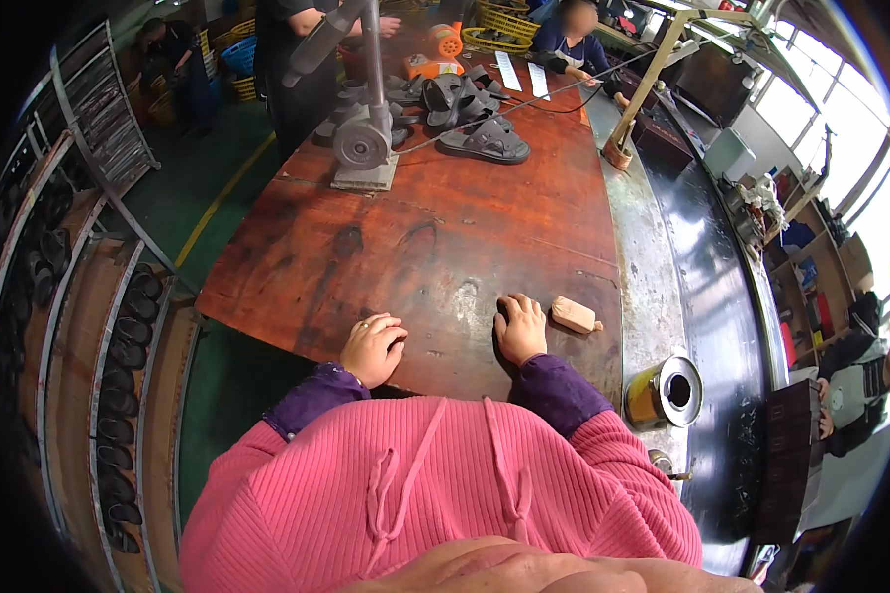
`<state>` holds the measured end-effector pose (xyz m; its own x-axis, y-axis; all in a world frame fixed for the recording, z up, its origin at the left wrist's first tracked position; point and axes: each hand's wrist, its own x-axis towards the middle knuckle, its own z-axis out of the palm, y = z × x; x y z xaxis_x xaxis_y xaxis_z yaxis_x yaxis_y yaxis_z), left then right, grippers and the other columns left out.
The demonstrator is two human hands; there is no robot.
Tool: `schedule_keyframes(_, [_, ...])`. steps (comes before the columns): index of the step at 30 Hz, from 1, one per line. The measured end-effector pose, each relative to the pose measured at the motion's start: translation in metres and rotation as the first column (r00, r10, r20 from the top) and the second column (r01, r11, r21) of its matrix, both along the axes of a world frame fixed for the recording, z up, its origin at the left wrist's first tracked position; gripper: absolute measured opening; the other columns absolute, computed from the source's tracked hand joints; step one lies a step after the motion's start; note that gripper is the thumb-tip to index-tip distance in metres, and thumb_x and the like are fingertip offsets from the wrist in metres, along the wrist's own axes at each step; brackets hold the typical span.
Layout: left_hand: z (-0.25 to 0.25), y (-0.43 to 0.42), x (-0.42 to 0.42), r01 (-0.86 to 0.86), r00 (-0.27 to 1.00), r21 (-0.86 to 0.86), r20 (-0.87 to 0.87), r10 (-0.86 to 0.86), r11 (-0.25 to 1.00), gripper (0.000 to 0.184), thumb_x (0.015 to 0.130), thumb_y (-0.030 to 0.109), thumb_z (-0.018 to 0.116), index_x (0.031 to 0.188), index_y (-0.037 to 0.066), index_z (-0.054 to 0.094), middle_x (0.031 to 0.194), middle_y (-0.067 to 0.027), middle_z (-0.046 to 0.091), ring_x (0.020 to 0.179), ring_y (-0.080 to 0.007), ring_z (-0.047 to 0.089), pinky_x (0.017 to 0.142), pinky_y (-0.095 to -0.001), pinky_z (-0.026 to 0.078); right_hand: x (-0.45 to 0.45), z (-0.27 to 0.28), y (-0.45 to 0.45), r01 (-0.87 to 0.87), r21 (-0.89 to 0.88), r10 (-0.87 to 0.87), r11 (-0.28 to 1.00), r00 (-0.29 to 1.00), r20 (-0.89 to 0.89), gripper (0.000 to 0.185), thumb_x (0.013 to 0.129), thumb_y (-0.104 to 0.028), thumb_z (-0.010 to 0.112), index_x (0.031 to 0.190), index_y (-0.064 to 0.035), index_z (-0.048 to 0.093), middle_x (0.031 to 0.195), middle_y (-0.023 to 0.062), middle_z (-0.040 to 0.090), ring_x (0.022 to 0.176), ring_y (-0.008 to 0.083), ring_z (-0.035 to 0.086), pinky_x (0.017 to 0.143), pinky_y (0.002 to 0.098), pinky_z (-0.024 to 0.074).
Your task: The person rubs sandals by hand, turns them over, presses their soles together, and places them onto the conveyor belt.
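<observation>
My left hand (373, 351), with a ring on one finger, rests on the near edge of the reddish-brown table (307, 257), its fingers slightly bent and nothing seen in them. My right hand (521, 330) lies palm down farther right, fingers loosely bent and holding nothing visible. Just to its right, apart from it, is a small beige block (576, 314). Farther right stands an open yellow can (647, 397). Dark sandals (485, 141) are piled at the table's far end, beside a grey metal stand (364, 148).
Racks of dark footwear (119, 395) stand at the left. A dark glossy conveyor surface (712, 346) runs along the right. An orange blower (441, 49) is at the back. One person sits at the far end; others stand at the far left and the right.
</observation>
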<state>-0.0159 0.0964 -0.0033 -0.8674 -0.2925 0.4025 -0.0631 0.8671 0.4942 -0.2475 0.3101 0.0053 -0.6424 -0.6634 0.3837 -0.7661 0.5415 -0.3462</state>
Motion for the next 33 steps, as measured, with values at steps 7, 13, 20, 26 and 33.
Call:
schedule_keyframes(7, [-0.002, -0.003, 0.002, -0.010, 1.000, -0.014, -0.011, 0.010, 1.000, 0.020, 0.085, 0.016, 0.067, 0.103, 0.009, 0.070, 0.118, -0.0086, 0.066, 0.122, -0.0296, 0.056, 0.102, -0.0442, 0.042, 0.000, -0.001, -0.004, -0.007, -0.003, 0.007, 1.000, 1.000, 0.004, 0.030, 0.088, -0.022, 0.062, 0.115, -0.0099, 0.065, 0.126, 0.0113, 0.060, 0.118, 0.0345, 0.053, 0.101, 0.0460, 0.0409])
schedule_keyframes(13, [0.001, 0.000, -0.003, 0.012, 1.000, -0.004, -0.007, -0.012, 1.000, 0.020, 0.085, 0.016, 0.067, 0.103, 0.009, 0.070, 0.119, -0.0089, 0.066, 0.122, -0.0301, 0.056, 0.102, -0.0446, 0.042, -0.001, 0.002, 0.002, 0.007, 0.031, -0.007, 1.000, 1.000, 0.022, 0.033, 0.089, -0.023, 0.063, 0.119, -0.0089, 0.065, 0.128, 0.0126, 0.060, 0.120, 0.0355, 0.052, 0.101, 0.0462, 0.0417])
schedule_keyframes(20, [-0.003, 0.001, -0.009, 0.034, 0.999, -0.008, -0.002, -0.034, 0.999, 0.021, 0.085, 0.016, 0.065, 0.104, 0.009, 0.071, 0.120, -0.0097, 0.066, 0.122, -0.0313, 0.057, 0.103, -0.0438, 0.042, 0.000, 0.003, 0.010, 0.032, -0.011, -0.032, 0.999, 0.999, 0.028, 0.029, 0.087, -0.021, 0.061, 0.114, -0.0093, 0.066, 0.125, 0.0118, 0.061, 0.118, 0.0350, 0.053, 0.100, 0.0464, 0.0411])
schedule_keyframes(26, [-0.005, -0.002, -0.005, 0.016, 1.000, 0.010, 0.015, -0.016, 1.000, 0.022, 0.087, 0.019, 0.064, 0.106, 0.010, 0.071, 0.123, -0.0092, 0.065, 0.125, -0.0296, 0.055, 0.105, -0.0442, 0.041, -0.003, -0.002, 0.004, 0.008, 0.003, -0.008, 1.000, 1.000, 0.020, 0.032, 0.087, -0.022, 0.061, 0.116, -0.0099, 0.066, 0.127, 0.0122, 0.061, 0.119, 0.0353, 0.053, 0.101, 0.0467, 0.0404])
schedule_keyframes(33, [-0.005, 0.000, 0.000, -0.021, 1.000, 0.005, -0.006, 0.021, 1.000, 0.019, 0.086, 0.018, 0.065, 0.102, 0.011, 0.072, 0.121, -0.0075, 0.066, 0.123, -0.0284, 0.056, 0.104, -0.0437, 0.041, -0.005, -0.003, -0.002, -0.021, 0.019, 0.020, 1.000, 1.000, 0.022, 0.033, 0.088, -0.022, 0.062, 0.118, -0.0100, 0.065, 0.128, 0.0122, 0.060, 0.120, 0.0349, 0.052, 0.102, 0.0462, 0.0399])
